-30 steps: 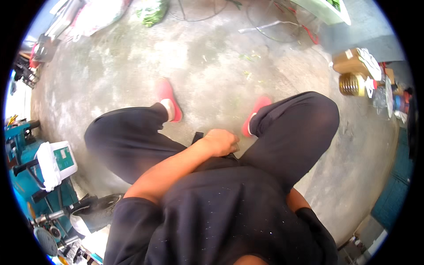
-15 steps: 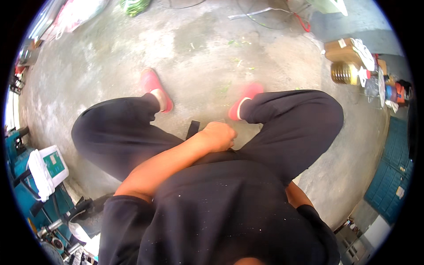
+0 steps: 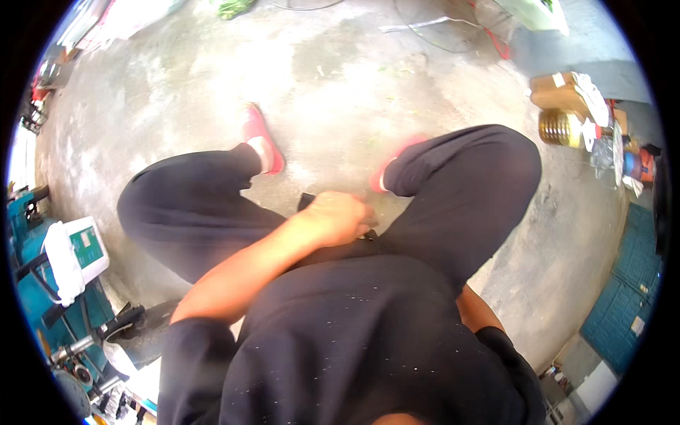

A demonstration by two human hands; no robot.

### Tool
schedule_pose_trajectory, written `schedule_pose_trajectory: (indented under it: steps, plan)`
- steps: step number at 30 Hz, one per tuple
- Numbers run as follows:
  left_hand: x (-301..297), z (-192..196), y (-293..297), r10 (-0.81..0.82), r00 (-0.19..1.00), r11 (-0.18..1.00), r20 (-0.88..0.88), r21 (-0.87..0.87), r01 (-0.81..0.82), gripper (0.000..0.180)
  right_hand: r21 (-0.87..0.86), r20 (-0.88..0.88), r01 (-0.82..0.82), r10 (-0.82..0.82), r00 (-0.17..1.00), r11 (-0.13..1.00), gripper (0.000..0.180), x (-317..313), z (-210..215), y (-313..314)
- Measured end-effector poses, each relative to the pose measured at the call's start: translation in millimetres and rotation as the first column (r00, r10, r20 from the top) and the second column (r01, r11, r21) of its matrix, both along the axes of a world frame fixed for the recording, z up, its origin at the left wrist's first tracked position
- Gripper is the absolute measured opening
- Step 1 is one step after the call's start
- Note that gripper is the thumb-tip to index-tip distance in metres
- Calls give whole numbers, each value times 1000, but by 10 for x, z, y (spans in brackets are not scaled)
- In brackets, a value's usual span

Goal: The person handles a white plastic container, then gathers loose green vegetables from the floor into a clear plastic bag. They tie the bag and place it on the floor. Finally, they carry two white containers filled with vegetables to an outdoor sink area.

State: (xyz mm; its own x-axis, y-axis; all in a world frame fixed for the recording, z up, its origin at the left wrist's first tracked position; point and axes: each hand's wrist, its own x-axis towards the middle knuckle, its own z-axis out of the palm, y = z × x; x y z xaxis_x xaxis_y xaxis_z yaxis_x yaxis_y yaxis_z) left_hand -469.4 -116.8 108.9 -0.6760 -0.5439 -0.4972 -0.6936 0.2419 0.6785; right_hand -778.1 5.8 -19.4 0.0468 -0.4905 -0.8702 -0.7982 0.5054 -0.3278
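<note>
You're seated low with knees apart over the concrete floor (image 3: 397, 92), red shoes (image 3: 261, 138) planted ahead, and your left hand (image 3: 336, 218) sits curled into a loose fist right between your thighs, fingers folded down onto a small dark object (image 3: 306, 201) that pokes out just above the knuckles. Most of that object is hidden, so what it is can't be told. Your right hand is out of sight behind the right thigh; only the upper arm shows, so its state can't be told. This reads as the grasping step, the hand closing on the piece in your lap. By my read, the next move calls for a firmer hold and lifting it clear of the trouser fabric (image 3: 184, 212).
</note>
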Motion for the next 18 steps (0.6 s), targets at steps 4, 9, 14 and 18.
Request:
schedule_pose_trajectory:
  steps: [4,9,14,18]
  plan:
    - [482,510,-159,150,989,968,-11,-200,-149,32,-3,36,-51,51,998,999,28,100,25,-77]
    - [1205,974,-410,448,893,765,-42,-499,-407,35,32,-48,-14,16,999,999,28,-279,158,-14]
    - [1480,954,-458,521,848,714,-96,-495,-495,34,-3,-141,32,-32,990,999,27,-708,346,-308]
    - [1343,891,-444,429,903,838,-31,-361,-410,33,-57,-114,50,-57,992,997,27,-643,378,-581]
